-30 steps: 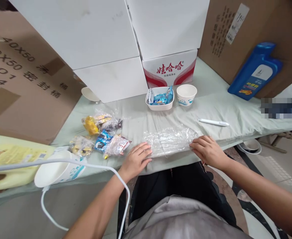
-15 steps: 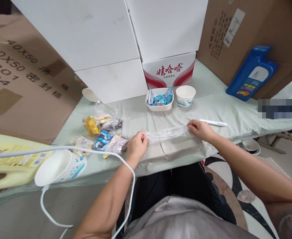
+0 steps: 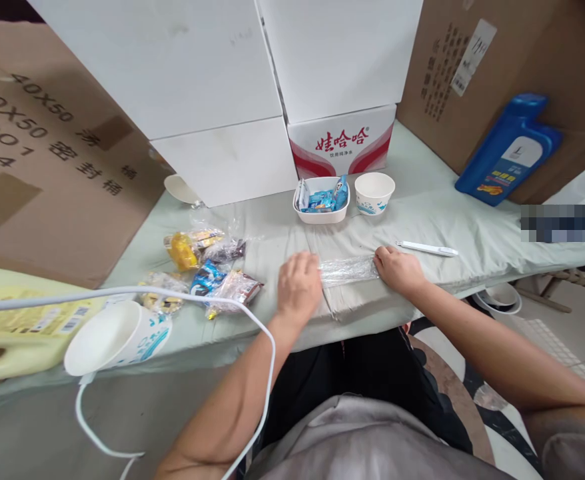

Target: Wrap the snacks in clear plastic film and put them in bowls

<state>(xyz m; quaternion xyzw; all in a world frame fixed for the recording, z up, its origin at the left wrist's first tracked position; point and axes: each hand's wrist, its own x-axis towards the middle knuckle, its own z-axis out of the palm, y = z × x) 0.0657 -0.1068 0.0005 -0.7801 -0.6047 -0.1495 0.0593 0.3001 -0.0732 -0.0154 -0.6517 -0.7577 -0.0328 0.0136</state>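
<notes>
Your left hand (image 3: 298,287) lies palm down on the left end of the clear plastic bag (image 3: 348,269), fingers spread flat and pressing rather than pinching it. Your right hand (image 3: 398,269) sits at the bag's right end with its fingers curled onto the plastic; whether they pinch it or only press it down, you cannot tell from here. The bag lies folded into a narrow strip between your two hands, flat on the pale green cloth (image 3: 437,207) covering the table, close to its near edge.

Just left of your left hand lies a cluster of wrapped snacks (image 3: 207,267). A white pen (image 3: 426,249) rests on the cloth just beyond your right hand. Farther back stand a white tray (image 3: 321,215) holding blue packets and, beside it, a paper cup (image 3: 374,192). Behind them sits a red-and-white carton (image 3: 342,140) under white boxes (image 3: 212,87). A blue bottle (image 3: 510,150) leans at the far right, and another paper cup (image 3: 115,337) lies tipped at the near left under a white cable (image 3: 172,297).
</notes>
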